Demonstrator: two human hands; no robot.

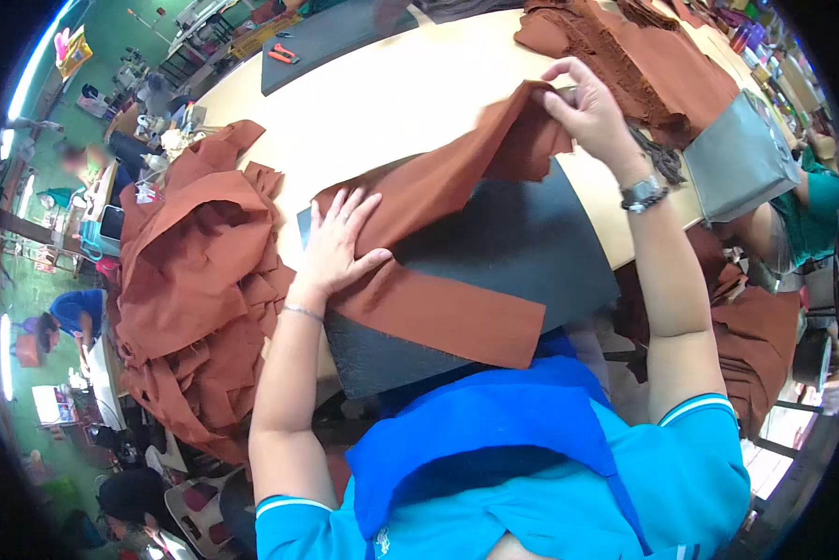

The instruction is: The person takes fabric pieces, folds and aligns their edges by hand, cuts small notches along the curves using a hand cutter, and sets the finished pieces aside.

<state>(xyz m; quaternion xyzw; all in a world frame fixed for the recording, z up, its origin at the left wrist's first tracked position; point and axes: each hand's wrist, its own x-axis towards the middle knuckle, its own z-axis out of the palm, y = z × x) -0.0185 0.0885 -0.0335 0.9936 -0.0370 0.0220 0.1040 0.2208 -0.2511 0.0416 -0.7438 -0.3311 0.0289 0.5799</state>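
A long piece of rust-brown fabric [429, 193] lies partly over a dark board [503, 252] in front of me. My left hand [340, 243] rests flat on its left part, fingers spread. My right hand [583, 107] holds up the far right end, thumb and fingers pinched on the edge. A second strip of the same fabric [447, 317] runs across the board below, from my left hand towards the right.
Heaped brown fabric [195, 271] lies left. An orange cutter [284, 54] sits on a dark panel [345, 37] at the table's [373, 103] far side. More brown cloth [662, 65] and a grey box [741, 159] are right. People sit around, one near the box.
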